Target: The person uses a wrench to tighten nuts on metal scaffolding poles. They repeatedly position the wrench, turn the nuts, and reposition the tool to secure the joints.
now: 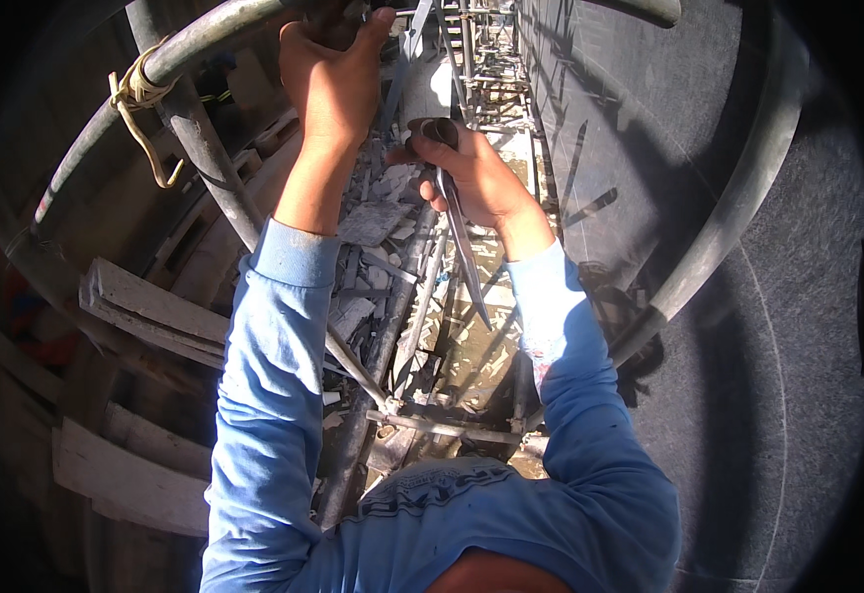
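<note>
Right hand around tapered metal tool

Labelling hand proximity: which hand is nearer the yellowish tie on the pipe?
Left: left hand is right of the tie; right hand is farther right, holding a metal tool.

I watch through the left of two fisheye cameras on the wearer's head, facing steeply down. The shirt front sits close, at the lower edge; farther up are the left grip and right grip, while scaffold tubes bend toward the rim.
</note>
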The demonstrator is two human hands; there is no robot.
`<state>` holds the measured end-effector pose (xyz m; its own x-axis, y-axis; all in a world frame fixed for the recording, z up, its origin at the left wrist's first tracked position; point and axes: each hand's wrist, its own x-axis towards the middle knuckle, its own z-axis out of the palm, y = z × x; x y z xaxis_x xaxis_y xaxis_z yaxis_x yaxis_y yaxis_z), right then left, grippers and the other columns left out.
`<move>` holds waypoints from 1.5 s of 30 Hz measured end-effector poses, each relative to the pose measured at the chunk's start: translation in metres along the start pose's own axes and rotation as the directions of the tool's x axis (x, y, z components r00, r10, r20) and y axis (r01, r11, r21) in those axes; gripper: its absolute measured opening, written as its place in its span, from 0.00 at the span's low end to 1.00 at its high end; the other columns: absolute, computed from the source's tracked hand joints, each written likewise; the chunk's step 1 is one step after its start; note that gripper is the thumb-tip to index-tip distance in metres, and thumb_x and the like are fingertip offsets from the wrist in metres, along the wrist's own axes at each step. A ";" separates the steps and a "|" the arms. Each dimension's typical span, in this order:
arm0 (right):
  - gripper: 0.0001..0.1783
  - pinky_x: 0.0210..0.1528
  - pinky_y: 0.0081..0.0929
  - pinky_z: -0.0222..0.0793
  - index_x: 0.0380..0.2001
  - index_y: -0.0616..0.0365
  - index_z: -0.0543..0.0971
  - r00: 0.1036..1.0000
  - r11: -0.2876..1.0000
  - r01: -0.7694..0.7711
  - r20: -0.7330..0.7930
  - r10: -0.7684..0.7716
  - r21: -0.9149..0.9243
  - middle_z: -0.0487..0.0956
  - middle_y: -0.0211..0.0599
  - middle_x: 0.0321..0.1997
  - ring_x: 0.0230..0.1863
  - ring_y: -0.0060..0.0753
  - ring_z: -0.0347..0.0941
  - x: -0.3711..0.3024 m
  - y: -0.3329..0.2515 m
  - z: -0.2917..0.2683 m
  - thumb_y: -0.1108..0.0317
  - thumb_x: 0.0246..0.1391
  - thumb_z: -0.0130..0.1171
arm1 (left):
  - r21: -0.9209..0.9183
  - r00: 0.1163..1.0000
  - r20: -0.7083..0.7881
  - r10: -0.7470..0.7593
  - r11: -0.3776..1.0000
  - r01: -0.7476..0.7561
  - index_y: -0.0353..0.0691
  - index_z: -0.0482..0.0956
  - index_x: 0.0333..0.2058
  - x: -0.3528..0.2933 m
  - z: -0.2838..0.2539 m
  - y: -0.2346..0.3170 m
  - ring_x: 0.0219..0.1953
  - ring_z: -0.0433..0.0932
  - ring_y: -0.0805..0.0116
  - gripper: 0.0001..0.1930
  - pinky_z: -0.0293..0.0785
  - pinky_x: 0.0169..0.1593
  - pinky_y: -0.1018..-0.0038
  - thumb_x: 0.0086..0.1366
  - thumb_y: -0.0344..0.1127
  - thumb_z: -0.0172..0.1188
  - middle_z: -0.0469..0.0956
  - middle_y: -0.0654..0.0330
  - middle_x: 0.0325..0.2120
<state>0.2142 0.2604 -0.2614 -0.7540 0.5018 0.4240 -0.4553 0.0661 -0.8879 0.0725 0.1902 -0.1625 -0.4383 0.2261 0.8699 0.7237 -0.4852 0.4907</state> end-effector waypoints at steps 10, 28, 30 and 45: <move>0.36 0.17 0.22 0.63 0.40 0.66 0.78 0.966 0.546 -0.013 0.130 0.222 -0.837 0.79 0.34 0.21 0.15 0.18 0.67 0.014 -0.053 -0.013 0.36 0.64 0.47 | -0.346 0.728 0.681 0.078 0.910 0.227 0.32 0.70 0.61 -0.032 -0.033 -0.045 0.52 0.76 0.65 0.30 0.71 0.55 0.67 0.73 0.52 0.52 0.77 0.53 0.52; 0.04 0.29 0.36 0.76 0.29 0.55 0.80 0.777 -0.780 0.118 0.546 -0.312 -0.614 0.78 0.40 0.26 0.29 0.43 0.81 -0.018 -0.136 0.075 0.73 0.47 0.58 | -0.710 0.920 0.388 0.050 0.652 0.264 0.25 0.73 0.55 -0.019 -0.028 -0.034 0.45 0.79 0.72 0.21 0.79 0.51 0.72 0.67 0.32 0.62 0.81 0.55 0.44; 0.03 0.28 0.36 0.77 0.26 0.56 0.80 0.796 -0.823 0.102 0.542 -0.270 -0.559 0.78 0.40 0.26 0.27 0.43 0.81 -0.020 -0.142 0.083 0.74 0.47 0.57 | -0.741 0.887 0.453 0.088 0.590 0.320 0.27 0.70 0.57 -0.021 -0.028 -0.036 0.48 0.78 0.69 0.23 0.78 0.53 0.70 0.70 0.37 0.59 0.79 0.55 0.48; 0.05 0.31 0.39 0.79 0.25 0.60 0.80 0.847 -0.763 0.152 0.480 -0.227 -0.628 0.80 0.46 0.28 0.31 0.47 0.82 -0.025 -0.147 0.090 0.76 0.46 0.55 | -0.279 0.966 0.237 0.103 0.960 -0.034 0.31 0.76 0.38 -0.036 -0.018 -0.006 0.29 0.82 0.58 0.23 0.74 0.33 0.66 0.67 0.52 0.61 0.81 0.49 0.25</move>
<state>0.2568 0.1603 -0.1257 -0.7628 -0.0044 0.6466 0.5305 0.5674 0.6297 0.0742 0.1692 -0.1974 -0.2231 0.3684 0.9025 0.5604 -0.7091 0.4280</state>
